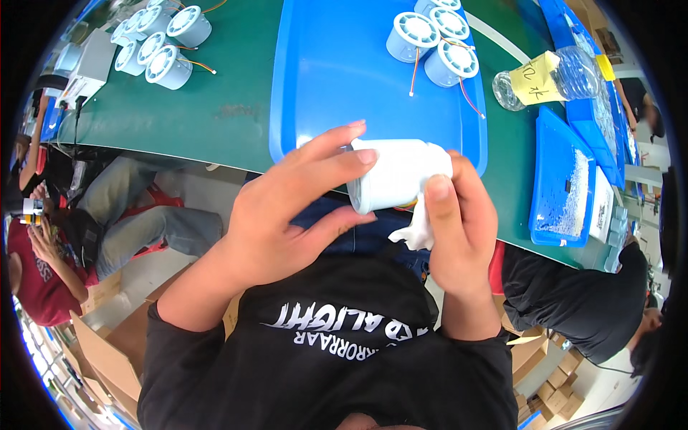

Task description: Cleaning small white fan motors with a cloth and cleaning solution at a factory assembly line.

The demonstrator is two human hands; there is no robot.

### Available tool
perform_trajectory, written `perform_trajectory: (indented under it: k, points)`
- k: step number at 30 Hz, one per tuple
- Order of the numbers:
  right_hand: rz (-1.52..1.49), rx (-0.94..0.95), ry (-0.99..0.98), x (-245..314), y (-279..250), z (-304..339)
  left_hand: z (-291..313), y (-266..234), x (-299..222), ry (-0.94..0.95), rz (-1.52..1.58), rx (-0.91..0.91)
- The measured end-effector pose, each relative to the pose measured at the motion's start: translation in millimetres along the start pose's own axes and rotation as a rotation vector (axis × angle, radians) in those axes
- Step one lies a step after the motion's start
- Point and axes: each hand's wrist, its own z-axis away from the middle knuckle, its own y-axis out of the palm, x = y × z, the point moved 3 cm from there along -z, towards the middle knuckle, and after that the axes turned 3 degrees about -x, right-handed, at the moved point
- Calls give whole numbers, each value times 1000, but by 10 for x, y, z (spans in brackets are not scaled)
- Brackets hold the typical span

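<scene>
A pale blue cylindrical plastic housing [401, 168] lies sideways between my hands, just off the near edge of the blue tray. My left hand [287, 197] is closed round its wider, rimmed end, thumb below and fingers above. At the other end, my right hand [462, 229] pinches the housing through a white cloth or tissue [414, 233]. A loose corner of the cloth hangs beneath my right thumb. Bits of coloured wire show under the housing, partly hidden by the cloth.
The blue tray [330, 93] on the green table [236, 107] carries several similar slotted-top housings [450, 61] with wires. More such housings [168, 67] stand at the far left. To the right are a plastic bottle [573, 75] and a blue bin [562, 179]. People sit on both sides.
</scene>
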Motion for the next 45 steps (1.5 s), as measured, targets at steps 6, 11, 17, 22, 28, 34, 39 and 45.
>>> perform_trajectory:
  k: [6,11,17,22,28,34,39,45]
  points:
    - [333,-110,-427,33,-14,105,-104,-11,-40,-644,716,-44]
    - [147,-82,7,34,-33,119,-130,-24,-63,-384,200,131]
    - [-104,-37,210,5,-132,102,-78,70,-70,-6,-158,165]
    - [254,-110,-308,34,-121,154,-42,105,5,-649,560,120]
    - [500,-95,-542,22,-110,207,-121,31,-15,-900,929,111]
    - [508,-111,-514,-8,-28,244,-212,23,6,-770,766,124]
    - [-206,22,423,-148,-143,116,-204,-29,-203,-180,-171,274]
    - [-868,-45,586,-232,-146,-60,-109,-36,-137,-12,-138,267]
